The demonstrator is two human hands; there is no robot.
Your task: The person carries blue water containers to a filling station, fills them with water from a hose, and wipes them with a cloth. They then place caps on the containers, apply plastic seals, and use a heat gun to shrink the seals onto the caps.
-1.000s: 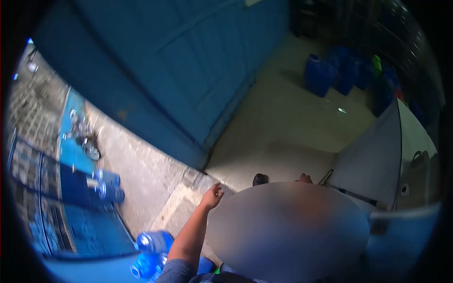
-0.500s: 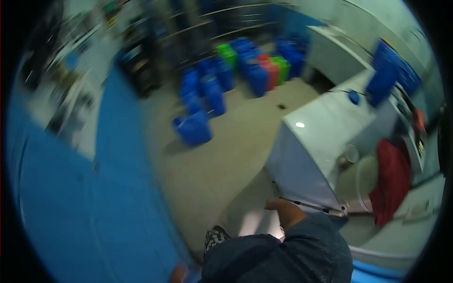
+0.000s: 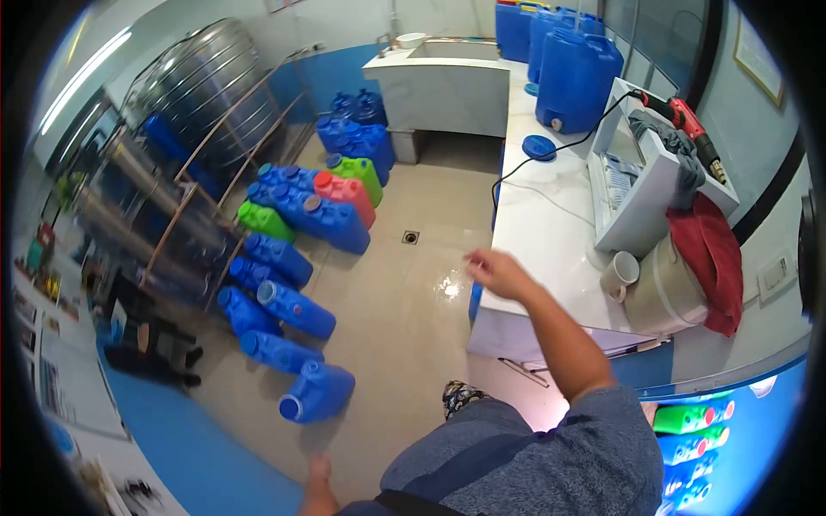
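Note:
My right hand reaches forward over the floor beside the corner of the white counter. Its fingers are loosely bent and apart, with nothing seen in them. Low in the view, my left hand hangs near the blue jug at the front of the group, apart from it. That hand's fingers are too blurred to make out. The jug has a round blue cap and stands on the tiled floor.
Several blue jugs, a red jug and green jugs stand along the left. A floor drain lies ahead. The counter holds a blue lid, a mug and a large blue container. Steel tanks stand behind railings.
My view has swung round to the left and sharpened, bringing the tanks and sink into sight. My right arm has stretched forward, away from my body. My left hand shows more clearly.

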